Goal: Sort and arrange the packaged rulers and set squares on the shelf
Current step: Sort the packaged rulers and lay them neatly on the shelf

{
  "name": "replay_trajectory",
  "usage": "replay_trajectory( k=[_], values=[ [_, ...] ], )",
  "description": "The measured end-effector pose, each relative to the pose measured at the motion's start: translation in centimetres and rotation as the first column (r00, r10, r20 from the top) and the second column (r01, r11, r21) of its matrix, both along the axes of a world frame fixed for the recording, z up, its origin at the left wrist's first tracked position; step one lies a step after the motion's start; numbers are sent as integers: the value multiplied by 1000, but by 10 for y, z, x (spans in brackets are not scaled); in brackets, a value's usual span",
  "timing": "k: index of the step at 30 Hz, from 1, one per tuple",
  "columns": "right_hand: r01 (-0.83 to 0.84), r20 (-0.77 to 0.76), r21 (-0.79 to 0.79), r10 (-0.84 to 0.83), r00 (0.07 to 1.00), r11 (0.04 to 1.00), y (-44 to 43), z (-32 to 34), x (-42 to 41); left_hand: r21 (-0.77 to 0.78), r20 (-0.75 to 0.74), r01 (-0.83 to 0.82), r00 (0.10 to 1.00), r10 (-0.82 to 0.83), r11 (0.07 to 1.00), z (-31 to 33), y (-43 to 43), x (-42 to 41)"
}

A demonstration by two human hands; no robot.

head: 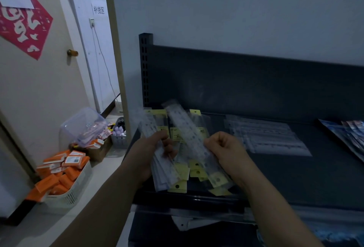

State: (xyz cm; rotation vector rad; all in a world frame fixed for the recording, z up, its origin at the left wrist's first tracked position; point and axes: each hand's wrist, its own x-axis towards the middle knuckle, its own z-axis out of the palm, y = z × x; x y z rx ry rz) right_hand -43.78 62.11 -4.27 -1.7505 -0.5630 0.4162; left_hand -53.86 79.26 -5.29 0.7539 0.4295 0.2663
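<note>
Gripping with left hand [155,148]: fanned bundle of clear-sleeved plastic rulers with yellow card headers [164,172], held over the front-left corner of the dark grey metal shelf [295,177]. Pinching with right hand [224,148]: single clear-sleeved dotted ruler [189,134], slanted up-left over that same corner, fingers curled on its lower edge.

Probably mid-sort: feeding singles into the bundle.

To do it well:
- Turn all yellow headers to the same end.
- Tap long edges flush on the shelf deck before laying down.
- Grip mid-length, since slippery film likely to fan out.
- Keep sleeves flat to avoid creasing.
- Split set squares from straight rulers first. Can't tell from here which sleeves hold which.

Counts:
- 2 hands, both clamped on stock.
- 1 ruler in right.
- Left bundle: several, not countable through the blur.
- Beneath the hands at shelf front-left: 1 loose pile of yellow-headed sleeves [197,172], at least five punched tabs showing.
- Further back at mid-shelf: 1 flat stack of clear sleeves [266,136], layers unreadable.
- At shelf right end: blue printed packets [346,134], at least two.
</note>
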Motion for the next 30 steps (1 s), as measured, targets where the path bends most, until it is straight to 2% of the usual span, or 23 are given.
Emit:
replay_trajectory(
  k=[5,10,14,17,21,25,30],
  values=[
    [-68,91,-4,68,993,998,0,3,-4,96,25,32,999,-35,995,-1,0,-1],
    [-205,138,-8,204,969,979,1,6,-9,215,-109,-85,988,110,973,8,-7,2],
    [-195,41,49,193,980,980,-1,11,-9,262,-106,-157,976,190,952,11,-8,3],
    [-160,32,27,159,987,987,1,12,-7,245,-57,-205,973,225,948,19,-10,6],
    [-101,4,82,101,995,992,3,14,-7,230,-40,-189,978,203,955,24,-6,10],
    [-23,-122,129,38,992,991,3,15,-5,133,-20,-199,979,203,971,21,1,13],
    [152,-251,190,-101,963,970,4,13,5,160,-42,-222,972,231,962,18,8,9]
  ],
)
